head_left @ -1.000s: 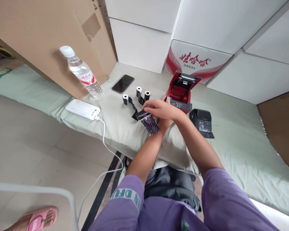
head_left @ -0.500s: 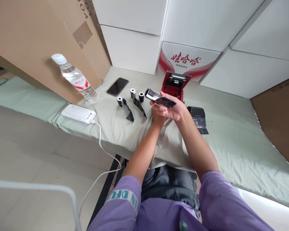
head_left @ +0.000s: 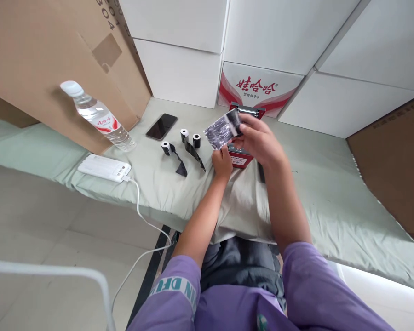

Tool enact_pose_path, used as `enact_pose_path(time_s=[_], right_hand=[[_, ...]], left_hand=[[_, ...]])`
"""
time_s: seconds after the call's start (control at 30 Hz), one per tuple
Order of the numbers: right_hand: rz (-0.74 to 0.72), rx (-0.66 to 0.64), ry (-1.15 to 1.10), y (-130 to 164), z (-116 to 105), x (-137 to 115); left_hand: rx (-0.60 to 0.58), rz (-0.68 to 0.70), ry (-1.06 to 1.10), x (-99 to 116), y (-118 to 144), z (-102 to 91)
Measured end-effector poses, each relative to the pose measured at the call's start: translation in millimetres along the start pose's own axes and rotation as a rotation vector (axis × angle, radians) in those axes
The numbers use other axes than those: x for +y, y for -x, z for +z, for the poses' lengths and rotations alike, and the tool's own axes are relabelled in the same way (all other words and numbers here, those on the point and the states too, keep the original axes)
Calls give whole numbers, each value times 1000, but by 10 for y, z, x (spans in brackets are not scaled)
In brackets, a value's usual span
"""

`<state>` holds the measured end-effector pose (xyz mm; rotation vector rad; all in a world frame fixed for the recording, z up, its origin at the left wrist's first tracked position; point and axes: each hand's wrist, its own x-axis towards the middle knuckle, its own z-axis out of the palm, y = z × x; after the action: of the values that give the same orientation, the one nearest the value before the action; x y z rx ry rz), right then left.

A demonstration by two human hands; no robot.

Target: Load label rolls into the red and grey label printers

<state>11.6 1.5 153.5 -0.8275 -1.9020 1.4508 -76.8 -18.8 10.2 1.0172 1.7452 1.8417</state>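
Gripping a printed strip [head_left: 223, 130] above the red printer [head_left: 239, 158], the right hand [head_left: 262, 142] has fingers closed on it, the left hand [head_left: 222, 163] curled beside, rolls [head_left: 181, 140] leftward, green-clothed worktop [head_left: 331, 193] bare rightward, boxes [head_left: 262, 87] behind.

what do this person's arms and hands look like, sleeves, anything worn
Both hands, left hand and right hand, are bare, with no gloves, rings or watch visible. The forearms are uncovered. Short purple fabric sleeves cover the upper arms; the left one carries a teal band with white letters.
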Motion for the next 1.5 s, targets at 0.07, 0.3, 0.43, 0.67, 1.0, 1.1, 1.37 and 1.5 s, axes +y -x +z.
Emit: enact_pose_path(time_s=[0.07,0.3,0.43,0.67,1.0,1.1,1.37,1.5], right_hand=[[-70,131,147,-22,-216,3],[15,315,378,-237,-603,222],[83,337,390,-338,-582,303],[-68,32,888,-424,-669,300],[79,-93,1386,-567,-316,317],[169,-148,1378,-688,-284,357],[306,-228,1360,-883,-297,375],[291,-232,1239,-827,-440,346]], left_hand=[[27,12,39,2,-4,1],[43,-9,67,21,-23,11],[40,-18,69,37,-23,8],[44,0,55,39,-41,12],[29,0,37,15,-46,7],[25,0,44,11,-47,5],[25,7,28,11,-59,1],[17,11,45,1,-51,0]])
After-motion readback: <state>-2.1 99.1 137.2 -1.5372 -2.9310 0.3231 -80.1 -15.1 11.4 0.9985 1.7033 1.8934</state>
